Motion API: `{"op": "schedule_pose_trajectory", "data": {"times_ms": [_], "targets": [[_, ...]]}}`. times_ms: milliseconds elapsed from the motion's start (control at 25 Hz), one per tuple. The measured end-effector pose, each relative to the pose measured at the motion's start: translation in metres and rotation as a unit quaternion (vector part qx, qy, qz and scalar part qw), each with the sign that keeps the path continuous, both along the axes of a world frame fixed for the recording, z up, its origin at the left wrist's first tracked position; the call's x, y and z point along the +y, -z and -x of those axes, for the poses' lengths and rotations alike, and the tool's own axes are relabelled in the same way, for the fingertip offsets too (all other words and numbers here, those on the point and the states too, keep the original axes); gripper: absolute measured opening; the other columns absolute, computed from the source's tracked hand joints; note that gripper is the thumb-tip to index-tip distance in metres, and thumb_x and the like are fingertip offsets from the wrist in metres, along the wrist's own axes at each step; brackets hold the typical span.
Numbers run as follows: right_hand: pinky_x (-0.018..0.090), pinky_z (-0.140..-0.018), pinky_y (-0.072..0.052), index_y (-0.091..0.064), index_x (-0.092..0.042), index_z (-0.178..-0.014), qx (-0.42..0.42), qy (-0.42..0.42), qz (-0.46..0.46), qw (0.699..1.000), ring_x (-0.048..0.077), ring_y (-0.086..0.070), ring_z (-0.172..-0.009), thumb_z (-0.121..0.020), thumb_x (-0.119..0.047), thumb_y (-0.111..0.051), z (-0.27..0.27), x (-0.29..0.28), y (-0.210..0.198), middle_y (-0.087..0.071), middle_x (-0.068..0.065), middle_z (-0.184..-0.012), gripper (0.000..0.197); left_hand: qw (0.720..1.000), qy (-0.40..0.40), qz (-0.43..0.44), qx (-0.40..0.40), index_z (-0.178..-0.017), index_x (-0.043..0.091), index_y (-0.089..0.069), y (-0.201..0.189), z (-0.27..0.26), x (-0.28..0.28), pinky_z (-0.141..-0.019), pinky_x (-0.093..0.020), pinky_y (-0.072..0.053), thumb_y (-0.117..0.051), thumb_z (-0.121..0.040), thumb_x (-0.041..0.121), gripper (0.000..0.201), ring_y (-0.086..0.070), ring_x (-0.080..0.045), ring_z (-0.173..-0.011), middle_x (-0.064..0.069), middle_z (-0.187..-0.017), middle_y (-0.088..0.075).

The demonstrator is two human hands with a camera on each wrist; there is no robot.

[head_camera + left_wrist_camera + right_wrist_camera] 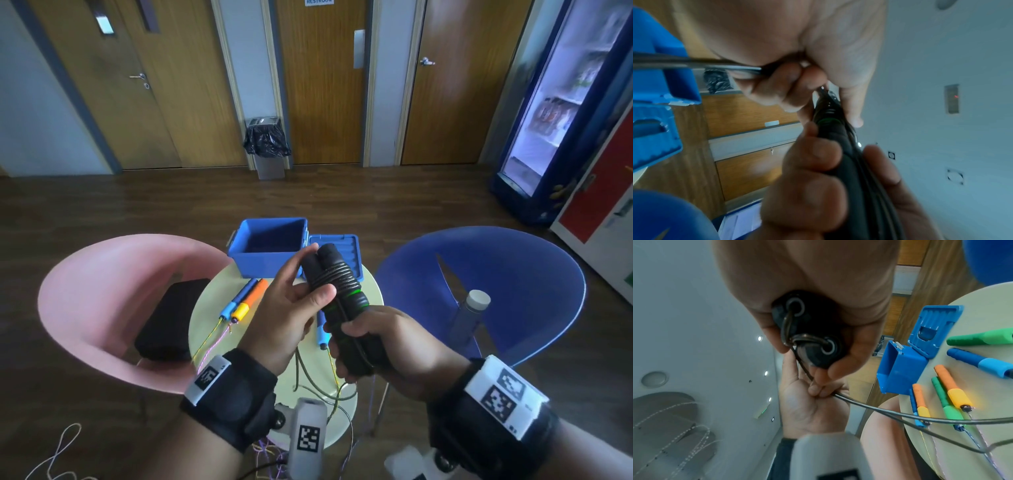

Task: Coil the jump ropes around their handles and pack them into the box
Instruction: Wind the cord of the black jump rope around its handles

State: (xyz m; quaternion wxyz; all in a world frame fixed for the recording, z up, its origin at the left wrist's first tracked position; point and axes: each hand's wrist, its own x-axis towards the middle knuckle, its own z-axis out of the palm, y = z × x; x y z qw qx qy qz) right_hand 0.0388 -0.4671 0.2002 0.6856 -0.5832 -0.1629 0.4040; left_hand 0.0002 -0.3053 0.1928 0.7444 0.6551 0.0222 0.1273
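Observation:
Two black jump-rope handles [337, 294] are held side by side above the round table. My right hand [380, 349] grips their lower ends [809, 335]. Several turns of black rope [337, 274] wrap their upper half. My left hand [298, 305] pinches the loose rope [879, 410] beside the handles, and the rest of it trails down over the table edge [318, 387]. The open blue box [270, 246] stands at the table's far side with nothing visible inside, its lid [342, 253] lying to the right. Orange and blue handles [245, 299] with thin cords lie on the table.
The small cream table [205, 315] is flanked by a pink chair [96, 291] holding a black pouch [169, 318] and a blue chair [520, 274] with a grey bottle [471, 308]. More coloured handles [978, 339] lie on the table. Thin cords dangle to the floor.

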Motion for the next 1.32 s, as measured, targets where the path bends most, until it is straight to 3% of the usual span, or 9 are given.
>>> {"op": "schedule_pose_trajectory", "data": {"times_ms": [160, 320, 440, 560, 640, 760, 920, 1120, 1320], "targets": [[0.032, -0.056, -0.048, -0.063, 0.005, -0.100, -0.007, 0.016, -0.014, 1.000, 0.033, -0.059, -0.061, -0.070, -0.018, -0.060, 0.000, 0.000, 0.002, -0.061, 0.024, -0.080, 0.037, 1.000, 0.017, 0.019, 0.004, -0.134, 0.041, -0.049, 0.005, -0.003, 0.006, -0.042, -0.020, -0.030, -0.069, -0.078, 0.017, 0.063, -0.040, -0.008, -0.045, 0.008, -0.059, -0.051], [0.032, -0.059, -0.048, -0.057, 0.002, -0.107, 0.061, -0.049, -0.079, 0.994, 0.031, -0.060, -0.063, -0.069, -0.023, -0.060, -0.003, -0.006, -0.005, -0.059, 0.022, -0.082, 0.045, 0.997, 0.063, 0.032, -0.007, -0.143, 0.030, -0.040, -0.004, -0.002, 0.006, -0.043, -0.014, -0.036, -0.076, -0.079, 0.007, 0.077, -0.045, -0.003, -0.042, 0.010, -0.055, -0.053], [0.035, -0.066, -0.048, -0.054, -0.002, -0.113, 0.148, -0.114, -0.169, 0.968, 0.030, -0.062, -0.068, -0.076, -0.028, -0.060, -0.004, -0.007, -0.006, -0.061, 0.015, -0.084, 0.045, 0.991, 0.098, 0.080, -0.033, -0.148, 0.029, -0.032, -0.011, -0.004, 0.001, -0.045, -0.015, -0.039, -0.082, -0.073, 0.030, 0.091, -0.049, -0.006, -0.045, 0.006, -0.065, -0.062], [0.033, -0.071, -0.052, -0.054, -0.002, -0.115, 0.208, -0.175, -0.248, 0.930, 0.026, -0.068, -0.077, -0.087, -0.031, -0.052, -0.001, -0.002, -0.004, -0.065, 0.009, -0.090, 0.041, 0.985, 0.127, 0.109, -0.030, -0.149, 0.039, -0.032, -0.009, -0.008, -0.005, -0.077, -0.032, -0.051, -0.083, -0.069, 0.054, 0.096, -0.064, -0.026, -0.088, -0.014, -0.096, -0.070], [0.033, -0.076, -0.056, -0.054, -0.002, -0.116, 0.221, -0.189, -0.262, 0.920, 0.027, -0.071, -0.085, -0.089, -0.033, -0.052, -0.004, -0.002, -0.001, -0.067, 0.010, -0.093, 0.041, 0.980, 0.139, 0.139, -0.023, -0.144, 0.045, -0.039, -0.008, -0.010, -0.011, -0.094, -0.050, -0.043, -0.083, -0.068, 0.055, 0.089, -0.056, -0.038, -0.108, -0.024, -0.112, -0.065], [0.036, -0.076, -0.057, -0.059, -0.001, -0.115, 0.184, -0.183, -0.166, 0.951, 0.032, -0.071, -0.088, -0.082, -0.041, -0.057, -0.016, -0.004, 0.001, -0.068, 0.018, -0.101, 0.052, 0.980, 0.111, 0.165, -0.013, -0.142, 0.038, -0.043, -0.006, -0.013, -0.013, -0.086, -0.047, -0.046, -0.086, -0.067, 0.049, 0.087, -0.057, -0.041, -0.095, -0.029, -0.108, -0.064], [0.033, -0.065, -0.050, -0.063, -0.005, -0.103, 0.013, -0.029, 0.041, 0.999, 0.027, -0.061, -0.075, -0.064, -0.034, -0.065, -0.033, -0.004, 0.001, -0.060, 0.015, -0.091, 0.049, 0.991, -0.037, 0.131, 0.001, -0.121, 0.041, -0.060, 0.005, -0.022, -0.011, -0.075, -0.033, -0.053, -0.085, -0.061, 0.029, 0.066, -0.066, -0.032, -0.085, -0.023, -0.095, -0.068], [0.033, -0.059, -0.047, -0.056, -0.003, -0.092, -0.294, -0.030, 0.275, 0.915, 0.019, -0.054, -0.062, -0.075, -0.016, -0.063, -0.031, 0.009, -0.005, -0.058, 0.006, -0.073, 0.022, 0.993, -0.118, 0.020, 0.007, -0.112, 0.046, -0.062, 0.011, -0.033, -0.020, -0.062, -0.021, -0.051, -0.086, -0.055, 0.034, 0.063, -0.065, -0.016, -0.068, -0.008, -0.081, -0.070], [0.032, -0.056, -0.051, -0.057, 0.002, -0.090, -0.034, 0.002, 0.092, 0.995, 0.031, -0.059, -0.060, -0.060, -0.009, -0.056, -0.027, 0.003, -0.007, -0.058, 0.021, -0.075, 0.032, 0.999, -0.048, 0.001, 0.000, -0.132, 0.041, -0.053, 0.011, -0.034, -0.007, -0.053, -0.016, -0.044, -0.083, -0.065, 0.027, 0.075, -0.053, -0.010, -0.054, -0.001, -0.065, -0.063]]}}
